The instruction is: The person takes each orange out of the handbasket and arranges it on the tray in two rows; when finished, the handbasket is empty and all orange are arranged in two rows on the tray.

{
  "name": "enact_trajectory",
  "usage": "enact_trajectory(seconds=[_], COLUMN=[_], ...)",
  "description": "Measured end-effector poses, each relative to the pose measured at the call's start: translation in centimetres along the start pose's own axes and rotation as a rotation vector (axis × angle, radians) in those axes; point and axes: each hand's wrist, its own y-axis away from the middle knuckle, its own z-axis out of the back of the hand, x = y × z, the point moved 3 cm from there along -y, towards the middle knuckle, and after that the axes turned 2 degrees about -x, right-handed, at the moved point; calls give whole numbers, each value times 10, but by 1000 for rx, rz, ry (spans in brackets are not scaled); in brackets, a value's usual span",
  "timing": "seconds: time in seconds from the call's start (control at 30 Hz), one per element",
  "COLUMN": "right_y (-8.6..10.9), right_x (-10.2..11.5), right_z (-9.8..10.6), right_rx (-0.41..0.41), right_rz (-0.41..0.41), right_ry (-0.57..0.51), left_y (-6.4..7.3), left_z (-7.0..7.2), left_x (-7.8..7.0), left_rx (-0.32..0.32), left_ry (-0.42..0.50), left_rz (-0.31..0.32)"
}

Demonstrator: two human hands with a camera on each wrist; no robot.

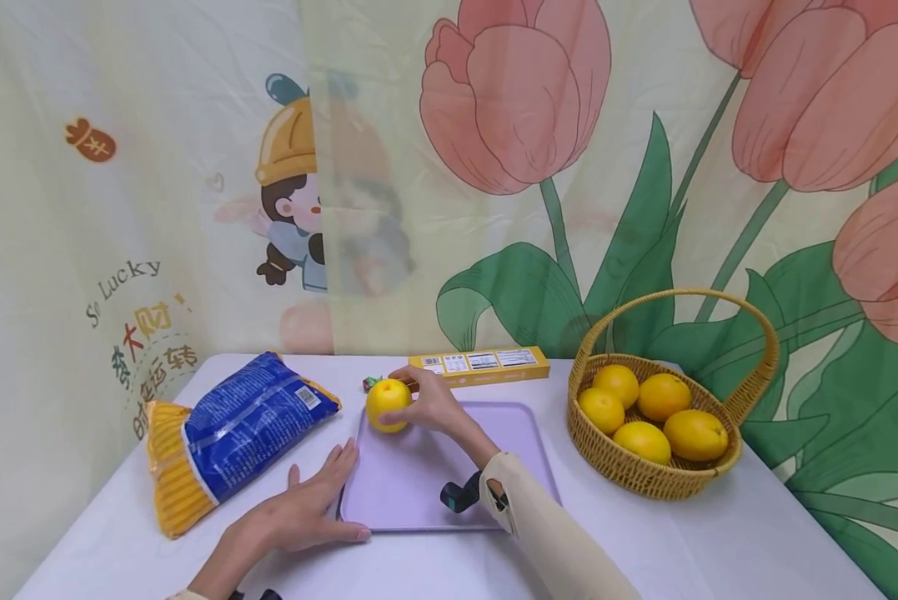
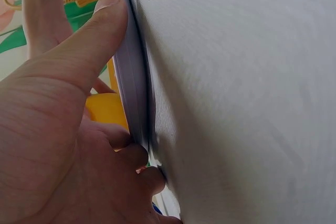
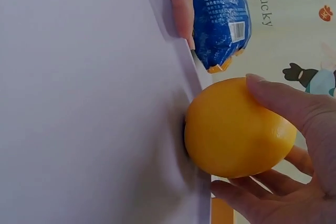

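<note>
My right hand holds a yellow-orange orange at the far left corner of a lilac tray. In the right wrist view the thumb lies on one side of the orange and the other fingers curl round the opposite side, with the fruit right at the tray surface. My left hand is spread at the tray's near left corner, its fingers along the left edge. In the left wrist view its thumb lies against the tray's rim.
A wicker basket with a tall handle holds several similar fruits on the right. To the left lies a blue and yellow snack bag. Behind the tray are a yellow box and a small wrapped candy. A printed curtain hangs behind the table.
</note>
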Motion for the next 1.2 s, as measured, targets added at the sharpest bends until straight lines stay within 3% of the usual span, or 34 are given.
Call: enact_trajectory(seconds=[0.23, 0.77, 1.0, 1.2], right_y=[2, 11, 44, 89], right_x=[-1, 5, 38, 76], right_z=[-5, 3, 54, 120], right_rx=[27, 12, -60, -108], right_rz=[-39, 9, 74, 233], right_ry=[-32, 20, 1, -109], left_y=[1, 1, 1, -1], left_z=[1, 0, 0, 1], left_x=[-1, 0, 3, 2], left_rx=[-2, -17, -9, 3], left_ry=[-11, -19, -10, 16], left_rz=[0, -37, -19, -16])
